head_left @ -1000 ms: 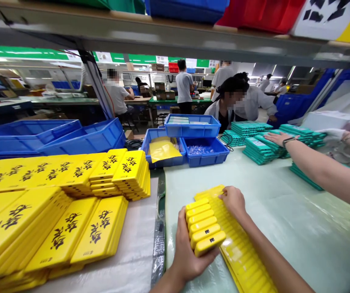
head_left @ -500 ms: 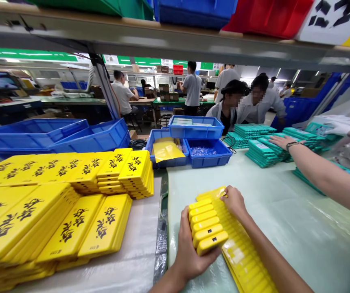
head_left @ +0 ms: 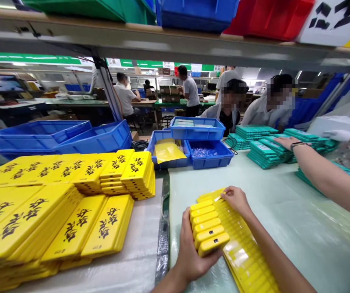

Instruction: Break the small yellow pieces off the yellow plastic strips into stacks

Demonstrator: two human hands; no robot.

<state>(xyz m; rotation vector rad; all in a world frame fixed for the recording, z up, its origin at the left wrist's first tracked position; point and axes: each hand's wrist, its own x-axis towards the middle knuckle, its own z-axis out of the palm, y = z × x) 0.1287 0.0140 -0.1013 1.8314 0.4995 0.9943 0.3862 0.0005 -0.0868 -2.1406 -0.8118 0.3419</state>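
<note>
My left hand [head_left: 190,254] is wrapped round a stack of yellow power-bank-like slabs [head_left: 210,228], their narrow ends facing me. Small dark ports show on the ends of the nearest two. My right hand [head_left: 236,200] pinches at the far end of a yellow sticker sheet [head_left: 248,248], where a small pale sticker edge shows below the fingertips. The sheet is shiny, with rows of clear strips, and lies on the table under my right forearm. Part of it is hidden behind the held stack.
Stacks of yellow slabs with black lettering [head_left: 106,224] fill the left. Blue bins [head_left: 210,154] stand at the back, one holding a yellow sheet [head_left: 169,149]. At right, a co-worker's hand [head_left: 285,142] rests on teal packs [head_left: 263,154]. A shelf [head_left: 175,44] crosses overhead.
The view has shifted slightly. A pale sticker edge now shows under my right fingertips. My left hand keeps its hold. A person across the table has moved right; the white-gloved hand sits slightly lower.
</note>
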